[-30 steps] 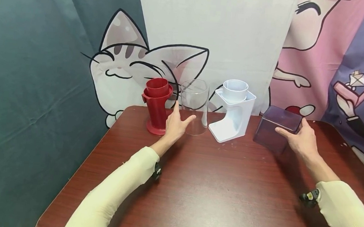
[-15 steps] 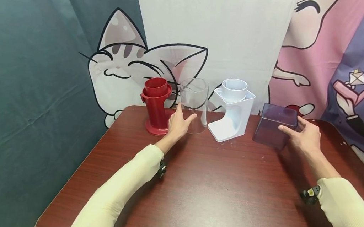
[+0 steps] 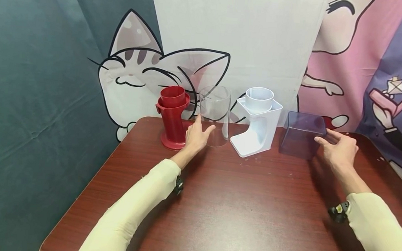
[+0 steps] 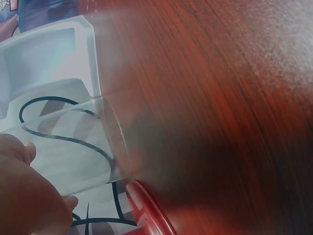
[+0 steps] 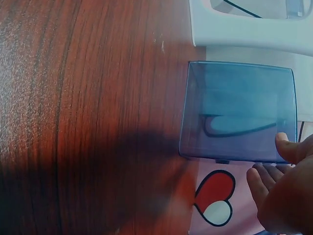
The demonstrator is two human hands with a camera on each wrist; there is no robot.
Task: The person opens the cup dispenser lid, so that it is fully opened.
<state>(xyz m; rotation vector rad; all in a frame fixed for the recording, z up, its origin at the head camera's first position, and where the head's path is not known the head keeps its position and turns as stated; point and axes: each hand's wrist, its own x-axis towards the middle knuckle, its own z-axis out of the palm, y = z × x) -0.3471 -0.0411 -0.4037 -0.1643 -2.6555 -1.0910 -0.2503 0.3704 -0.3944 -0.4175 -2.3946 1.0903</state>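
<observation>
A translucent purple-blue square box [image 3: 301, 135] stands at the table's back right. My right hand [image 3: 340, 150] is at its right side; in the right wrist view the thumb [image 5: 288, 147] overlaps the box's corner and the fingers lie beside it, fairly straight. My left hand [image 3: 196, 137] is at the left side of a clear cylinder [image 3: 218, 107], index finger and thumb spread, fingers not curled round it. To its left stands a red holder [image 3: 173, 123] with a red cup [image 3: 172, 95] in its top. A white stand [image 3: 268, 130] bears a white cup [image 3: 258, 100].
All the things stand in a row along the back edge of the brown wooden table [image 3: 237, 207]. Behind them hangs a printed cloth [image 3: 257, 39] with cartoon figures. A green cloth [image 3: 37, 89] hangs at the left.
The purple-blue box has moved back slightly and turned more upright. My right hand has loosened and shifted right along its side. The clear cylinder has shifted very slightly back; my left hand moved slightly right.
</observation>
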